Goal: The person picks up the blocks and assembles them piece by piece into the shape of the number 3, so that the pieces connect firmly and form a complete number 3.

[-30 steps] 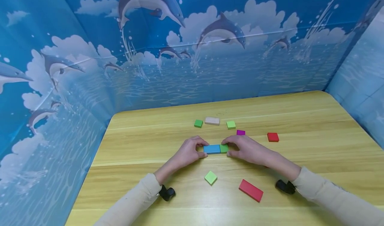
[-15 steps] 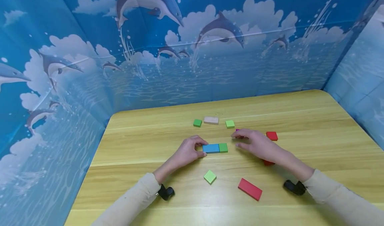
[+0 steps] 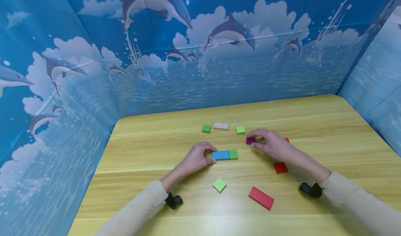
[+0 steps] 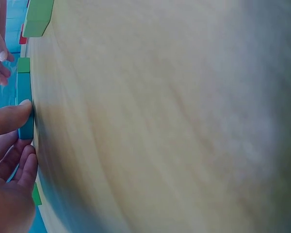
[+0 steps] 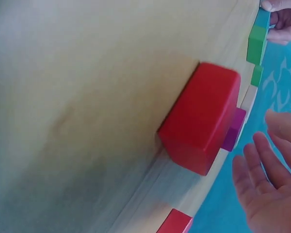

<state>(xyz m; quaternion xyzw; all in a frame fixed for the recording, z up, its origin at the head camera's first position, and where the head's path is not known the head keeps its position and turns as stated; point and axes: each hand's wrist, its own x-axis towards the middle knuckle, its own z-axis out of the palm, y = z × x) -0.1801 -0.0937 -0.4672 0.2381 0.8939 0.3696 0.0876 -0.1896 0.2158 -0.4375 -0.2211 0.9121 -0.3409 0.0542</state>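
In the head view my left hand (image 3: 195, 157) pinches the left end of a flat blue block (image 3: 220, 155); the left wrist view shows the thumb on top of that blue block (image 4: 24, 92). A green block (image 3: 233, 154) lies against its right end. My right hand (image 3: 272, 143) is at a small purple block (image 3: 250, 140), its thumb and forefinger on either side. In the right wrist view the fingers of the right hand (image 5: 274, 179) look spread, apart from the purple block (image 5: 234, 129).
Behind lie a dark green block (image 3: 206, 128), a pale greyish block (image 3: 221, 126) and a light green block (image 3: 240, 130). Nearer are another light green block (image 3: 219, 185) and a long red block (image 3: 261, 197). A red block (image 3: 280, 167) lies by the right forearm; another is partly hidden.
My right hand has let go of the green block and moved right and back to the purple block. My left hand stays on the blue block.
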